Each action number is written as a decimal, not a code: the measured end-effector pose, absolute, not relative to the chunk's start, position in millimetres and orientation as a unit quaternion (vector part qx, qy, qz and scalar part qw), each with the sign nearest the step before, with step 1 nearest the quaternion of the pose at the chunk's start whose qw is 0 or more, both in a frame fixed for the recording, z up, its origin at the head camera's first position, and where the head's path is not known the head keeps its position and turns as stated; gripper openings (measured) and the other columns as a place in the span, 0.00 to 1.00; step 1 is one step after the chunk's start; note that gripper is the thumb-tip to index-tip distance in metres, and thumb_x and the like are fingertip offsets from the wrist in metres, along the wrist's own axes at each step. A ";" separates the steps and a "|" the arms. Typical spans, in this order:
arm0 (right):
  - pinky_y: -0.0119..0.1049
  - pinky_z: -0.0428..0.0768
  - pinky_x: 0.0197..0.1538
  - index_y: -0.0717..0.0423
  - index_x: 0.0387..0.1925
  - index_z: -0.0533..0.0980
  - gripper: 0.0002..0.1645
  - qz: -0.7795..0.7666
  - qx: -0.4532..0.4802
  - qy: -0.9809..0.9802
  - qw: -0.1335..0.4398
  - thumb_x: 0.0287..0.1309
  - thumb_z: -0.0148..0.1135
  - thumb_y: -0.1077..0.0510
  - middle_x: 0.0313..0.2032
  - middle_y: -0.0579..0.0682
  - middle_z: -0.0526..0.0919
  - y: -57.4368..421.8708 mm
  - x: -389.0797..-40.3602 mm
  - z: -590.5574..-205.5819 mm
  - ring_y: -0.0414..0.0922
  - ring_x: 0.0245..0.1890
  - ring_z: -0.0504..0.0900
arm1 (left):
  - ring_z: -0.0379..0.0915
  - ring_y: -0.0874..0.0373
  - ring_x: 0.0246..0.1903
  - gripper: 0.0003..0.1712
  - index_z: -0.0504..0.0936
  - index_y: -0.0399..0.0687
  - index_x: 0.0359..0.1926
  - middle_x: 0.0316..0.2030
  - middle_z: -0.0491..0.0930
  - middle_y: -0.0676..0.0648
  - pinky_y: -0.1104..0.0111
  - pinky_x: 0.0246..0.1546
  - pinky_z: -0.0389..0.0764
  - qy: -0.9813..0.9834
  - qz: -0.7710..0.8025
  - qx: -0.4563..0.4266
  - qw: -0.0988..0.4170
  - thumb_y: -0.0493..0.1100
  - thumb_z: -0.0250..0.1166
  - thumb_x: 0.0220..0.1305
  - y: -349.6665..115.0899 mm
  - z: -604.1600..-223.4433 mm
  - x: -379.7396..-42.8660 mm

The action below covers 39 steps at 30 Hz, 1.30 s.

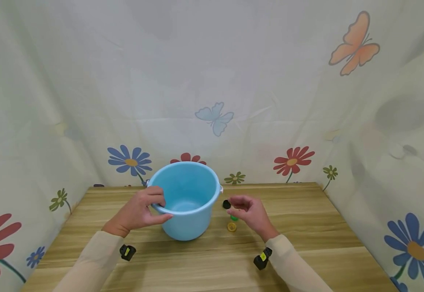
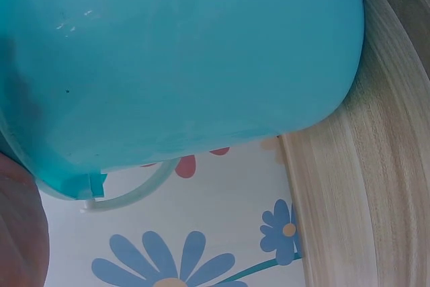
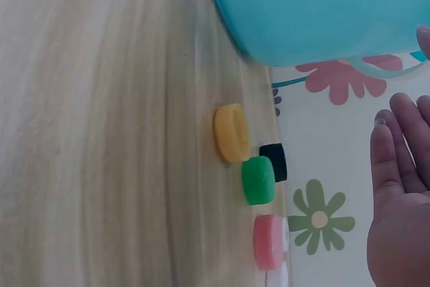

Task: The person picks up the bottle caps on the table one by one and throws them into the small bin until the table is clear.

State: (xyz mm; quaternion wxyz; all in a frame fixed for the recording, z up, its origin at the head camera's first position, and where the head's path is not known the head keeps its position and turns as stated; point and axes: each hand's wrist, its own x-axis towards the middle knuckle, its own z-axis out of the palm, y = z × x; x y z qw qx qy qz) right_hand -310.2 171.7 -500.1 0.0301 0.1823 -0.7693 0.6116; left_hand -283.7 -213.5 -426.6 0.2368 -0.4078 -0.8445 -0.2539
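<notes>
Cream sleeves (image 1: 91,261) come in at the bottom, over a wood-grain desk (image 1: 183,269). Left hand (image 1: 139,209): fingers hooked inside a pale-blue bucket's (image 1: 188,223) near-left rim, thumb outside. Right hand (image 1: 253,215): thumb and fingers apart, nothing visibly held, near yellow (image 1: 232,227), green (image 3: 259,180), black (image 3: 273,162) and pink caps (image 3: 269,242). Standing left of them on the desk, the bucket looks like light, stiff, smooth plastic; its lip should grip better than its wall.

Wearing plain cream long sleeves (image 1: 93,261), bottom left and lower right.
Each wrist: boxy black module (image 1: 259,263), yellow-green patch (image 1: 263,256).
</notes>
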 end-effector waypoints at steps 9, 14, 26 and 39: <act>0.56 0.78 0.63 0.56 0.54 0.82 0.24 0.602 0.174 -0.779 0.015 0.56 0.76 0.56 0.55 0.61 0.85 176.3 -307.8 -508.3 0.61 0.57 0.83 | 0.73 0.64 0.40 0.16 0.81 0.62 0.28 0.34 0.75 0.61 0.59 0.39 0.87 -0.850 -0.250 -0.402 0.232 0.55 0.82 0.48 -211.0 -423.1 -279.9; 0.50 0.81 0.61 0.58 0.53 0.81 0.22 0.597 0.174 -0.783 0.007 0.57 0.75 0.61 0.56 0.64 0.84 176.5 -306.9 -513.1 0.63 0.57 0.83 | 0.74 0.64 0.39 0.16 0.81 0.62 0.28 0.34 0.75 0.61 0.60 0.39 0.86 -0.850 -0.248 -0.402 0.232 0.55 0.82 0.48 -211.0 -422.6 -280.3; 0.34 0.83 0.56 0.61 0.54 0.81 0.26 0.582 0.170 -0.795 -0.020 0.54 0.78 0.55 0.55 0.64 0.84 178.8 -308.2 -521.8 0.62 0.55 0.84 | 0.74 0.64 0.40 0.16 0.80 0.64 0.27 0.34 0.75 0.62 0.60 0.39 0.87 -0.853 -0.245 -0.400 0.228 0.55 0.81 0.49 -211.5 -421.5 -280.7; 0.28 0.83 0.48 0.66 0.50 0.82 0.24 0.567 0.174 -0.804 -0.036 0.54 0.78 0.59 0.50 0.67 0.85 178.9 -310.8 -528.5 0.62 0.52 0.85 | 0.73 0.65 0.39 0.16 0.80 0.64 0.27 0.34 0.75 0.62 0.61 0.38 0.86 -0.852 -0.246 -0.399 0.232 0.56 0.81 0.48 -211.8 -421.6 -281.7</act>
